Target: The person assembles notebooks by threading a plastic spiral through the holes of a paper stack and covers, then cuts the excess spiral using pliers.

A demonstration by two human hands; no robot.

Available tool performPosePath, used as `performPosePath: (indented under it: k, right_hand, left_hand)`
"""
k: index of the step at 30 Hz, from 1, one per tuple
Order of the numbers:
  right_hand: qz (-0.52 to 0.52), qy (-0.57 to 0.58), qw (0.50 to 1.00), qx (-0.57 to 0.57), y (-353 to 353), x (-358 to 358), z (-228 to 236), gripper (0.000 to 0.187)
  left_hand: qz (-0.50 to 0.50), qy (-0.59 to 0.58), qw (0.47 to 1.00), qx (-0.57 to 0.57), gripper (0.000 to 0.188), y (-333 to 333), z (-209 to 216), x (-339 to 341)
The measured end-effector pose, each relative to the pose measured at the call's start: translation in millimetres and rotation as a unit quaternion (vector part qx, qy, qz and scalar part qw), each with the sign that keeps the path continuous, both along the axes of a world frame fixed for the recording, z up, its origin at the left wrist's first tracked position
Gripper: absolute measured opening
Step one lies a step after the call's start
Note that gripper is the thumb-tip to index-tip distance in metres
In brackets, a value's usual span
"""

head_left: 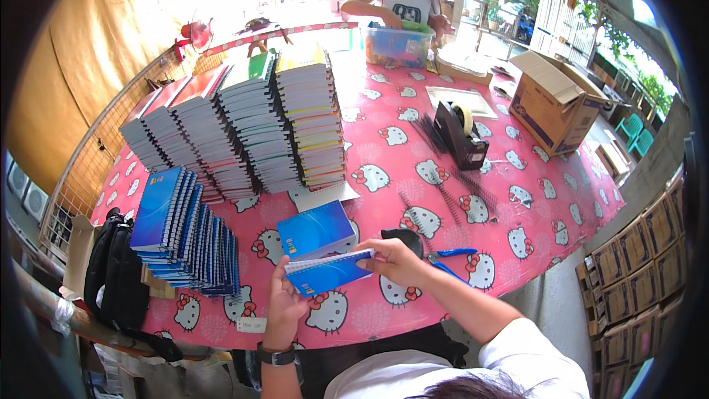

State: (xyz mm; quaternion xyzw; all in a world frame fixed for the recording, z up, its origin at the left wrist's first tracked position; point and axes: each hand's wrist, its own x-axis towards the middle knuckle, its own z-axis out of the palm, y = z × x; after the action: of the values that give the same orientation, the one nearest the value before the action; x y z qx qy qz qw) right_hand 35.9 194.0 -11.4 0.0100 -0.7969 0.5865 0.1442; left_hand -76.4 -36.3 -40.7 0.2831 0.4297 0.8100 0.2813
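Observation:
Between my hands, tilted above the table's near edge, is a blue notebook [329,275] with holes or a coil along its upper edge; which of these I cannot tell. My left hand [284,297] grips its left end, and a dark watch is on that wrist. My right hand [396,261] is closed on its right end. Just beyond lies another blue notebook stack [317,227], partly hidden by the held one. Blue-handled pliers [452,253] rest beside a black object [403,239] to the right of my right hand.
Spiral-bound blue notebooks [188,236] stand piled at left, behind them tall stacks of bound books [251,129]. Loose black coils [450,199] lie near a tape dispenser [461,137]. A cardboard box [554,103] stands far right. Across the table, a person reaches into a plastic bin [399,46].

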Motion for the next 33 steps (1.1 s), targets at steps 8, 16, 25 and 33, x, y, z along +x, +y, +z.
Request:
performPosePath:
  k: [8,16,25,33]
  right_hand:
    - [-0.336,-0.214,0.917,-0.001,235,-79,93,0.041]
    - [-0.202,-0.141,0.964,0.096,199,-76,104,0.041]
    - [-0.055,-0.012,0.967,-0.248,-36,8,-9,0.025]
    - [-0.143,0.031,0.969,-0.201,-58,-3,-16,0.019]
  left_hand:
    - [0.129,0.102,0.973,-0.162,0.016,8,-6,15]
    - [0.162,0.119,0.959,-0.2,0.019,-3,-25,18]
    - [0.159,0.143,0.964,-0.16,0.031,12,-9,31]
    - [0.254,0.003,0.965,-0.061,0.033,31,7,52]
